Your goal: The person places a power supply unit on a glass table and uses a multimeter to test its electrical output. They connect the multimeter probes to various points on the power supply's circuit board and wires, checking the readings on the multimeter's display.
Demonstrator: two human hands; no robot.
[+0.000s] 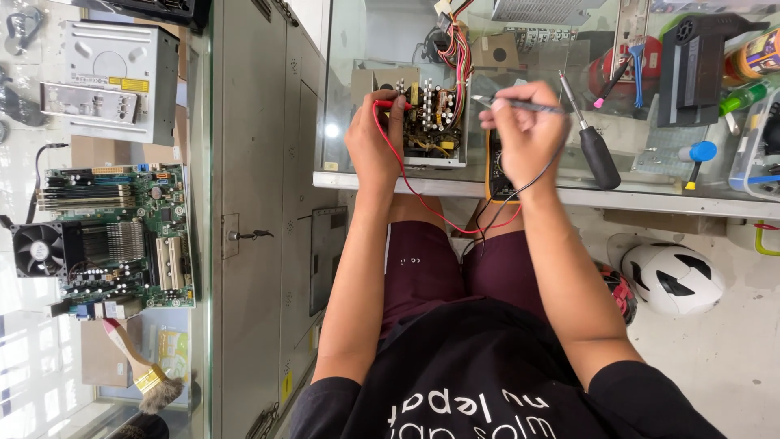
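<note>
An opened power supply board (429,114) lay on a glass table (561,195), and everything else was placed around it; the left hand (375,138) was closed around a red probe (392,104), whose tip was set at the board's left edge beside the capacitors; the right hand (524,126) was pinched shut on a black probe (520,104), held just right of the board with its tip pointed toward it; a yellow multimeter (497,175) was seen just right of the board, partly hidden under that hand, with red and black leads trailing down from it; a black-handled screwdriver (591,138) lay further right. A slip of either tip could be judged likely to bridge neighbouring parts, since the components were packed closely; the leads, hanging loose near the lap, might snag and drag the meter from the table edge.
</note>
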